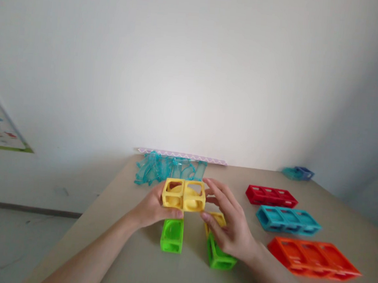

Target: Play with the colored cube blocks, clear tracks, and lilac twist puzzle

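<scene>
A yellow double-cube frame piece (184,194) is held above the table between both hands. My left hand (151,208) grips its left end, thumb under the near edge. My right hand (230,223) is closed on its right end with fingers curled. Below it stand two green frame blocks, one (172,235) under the left end and one (219,255) to the right, with another yellow piece (217,218) partly hidden behind my right hand.
A pile of clear teal track pieces (167,168) lies at the table's far edge by the wall. To the right lie a red frame (271,196), a teal frame (287,220) and an orange frame (314,257). Small blue pieces (299,172) sit far right.
</scene>
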A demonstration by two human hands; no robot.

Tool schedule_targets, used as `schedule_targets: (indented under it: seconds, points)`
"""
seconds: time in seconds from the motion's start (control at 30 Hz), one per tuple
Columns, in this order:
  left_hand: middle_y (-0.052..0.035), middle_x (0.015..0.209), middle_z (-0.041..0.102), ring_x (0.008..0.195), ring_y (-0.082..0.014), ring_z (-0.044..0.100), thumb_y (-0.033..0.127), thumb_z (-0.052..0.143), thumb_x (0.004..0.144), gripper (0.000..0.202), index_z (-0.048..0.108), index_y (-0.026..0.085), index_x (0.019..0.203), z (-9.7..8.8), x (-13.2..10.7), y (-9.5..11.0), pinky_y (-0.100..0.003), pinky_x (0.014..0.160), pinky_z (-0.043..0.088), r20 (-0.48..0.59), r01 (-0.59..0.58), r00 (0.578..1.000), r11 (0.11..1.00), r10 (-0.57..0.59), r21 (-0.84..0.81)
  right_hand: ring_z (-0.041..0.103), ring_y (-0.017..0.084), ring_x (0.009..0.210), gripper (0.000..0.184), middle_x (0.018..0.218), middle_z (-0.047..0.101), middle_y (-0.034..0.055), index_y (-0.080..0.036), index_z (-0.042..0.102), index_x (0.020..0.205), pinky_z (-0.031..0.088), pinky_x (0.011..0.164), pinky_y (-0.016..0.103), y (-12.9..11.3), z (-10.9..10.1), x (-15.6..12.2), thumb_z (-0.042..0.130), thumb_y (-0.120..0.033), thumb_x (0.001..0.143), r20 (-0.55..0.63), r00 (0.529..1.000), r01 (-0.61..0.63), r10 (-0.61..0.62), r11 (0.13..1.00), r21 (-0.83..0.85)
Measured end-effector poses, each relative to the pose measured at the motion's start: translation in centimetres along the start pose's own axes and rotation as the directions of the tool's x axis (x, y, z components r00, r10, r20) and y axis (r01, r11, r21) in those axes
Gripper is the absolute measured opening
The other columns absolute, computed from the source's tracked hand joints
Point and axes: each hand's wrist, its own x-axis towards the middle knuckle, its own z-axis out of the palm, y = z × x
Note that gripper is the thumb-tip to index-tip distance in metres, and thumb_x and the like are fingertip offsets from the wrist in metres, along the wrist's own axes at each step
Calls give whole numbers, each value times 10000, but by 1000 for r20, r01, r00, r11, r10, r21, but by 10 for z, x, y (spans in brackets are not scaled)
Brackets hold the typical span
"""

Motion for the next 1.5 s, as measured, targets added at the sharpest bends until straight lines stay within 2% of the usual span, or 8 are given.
schedule_targets:
  seconds: [0.2, 0.27, 0.4, 0.6, 0.8, 1.13, 1.33, 1.5]
  points:
    - [-22, 925, 690, 768, -150, 645, 248, 812, 628, 476, 599, 184, 1049, -1, 5, -1, -244, 680, 525, -235, 22, 972, 1000, -24, -11, 562, 241, 1093, 507, 1306, 500, 107, -229, 463, 1346, 497, 914, 413, 3, -11, 5, 490, -152, 846, -14, 1000, -29, 28, 998, -52]
    - [-8, 841, 675, 666, -123, 619, 284, 804, 634, 424, 621, 166, 997, -2, 7, 1, -229, 617, 515, -286, 51, 956, 997, -64, -54, 568, 261, 1082, 443, 1180, 600, 99, -199, 586, 1211, 460, 937, 423, 8, -17, 8, 542, -143, 774, 119, 988, -73, 99, 976, -206]
    - [15, 719, 638, 564, -111, 585, 323, 815, 595, 418, 633, 151, 930, 1, 7, 5, -222, 531, 491, -338, 92, 930, 981, -146, -171, 625, 244, 932, 320, 995, 693, 78, -184, 672, 1060, 447, 885, 385, 15, -21, 11, 581, -199, 753, 398, 871, -125, 288, 913, -388]
    - [9, 711, 648, 572, -120, 594, 361, 812, 607, 445, 627, 151, 952, 2, 7, 4, -234, 550, 485, -326, 130, 925, 969, -194, -209, 594, 174, 679, 224, 731, 653, 53, -176, 666, 719, 409, 672, 278, 14, -21, 14, 544, -322, 839, 358, 851, -148, 384, 829, -540]
    - [-15, 791, 690, 625, -130, 614, 321, 799, 641, 415, 636, 158, 987, 0, 9, 0, -239, 582, 492, -350, 117, 917, 968, -190, -221, 548, 152, 618, 238, 692, 602, 37, -175, 604, 645, 350, 582, 255, 17, -29, 14, 584, -342, 814, 414, 815, -135, 405, 828, -544]
    - [-88, 912, 718, 670, -145, 644, 323, 750, 718, 381, 660, 139, 1040, 5, 4, 2, -229, 588, 501, -98, 207, 967, 952, -234, -227, 509, 178, 764, 215, 777, 540, 39, -191, 495, 773, 407, 728, 316, 10, -9, 11, 389, -243, 953, 303, 943, -68, 140, 969, -235]
    - [-89, 927, 707, 722, -174, 663, 310, 746, 719, 431, 642, 158, 1109, 12, 3, -9, -254, 637, 518, 113, 199, 979, 927, -171, -317, 542, 207, 931, 183, 966, 560, 76, -198, 548, 878, 449, 833, 331, 12, 2, 9, 450, -331, 956, 270, 948, -133, 170, 979, -152]
    - [-97, 957, 704, 770, -201, 677, 294, 725, 737, 452, 620, 157, 1155, 14, 3, -12, -271, 669, 528, 123, 224, 973, 926, -195, -303, 558, 182, 811, 170, 901, 562, 47, -197, 538, 889, 456, 720, 295, 16, 9, 7, 500, -357, 932, 171, 947, -239, 273, 951, -196]
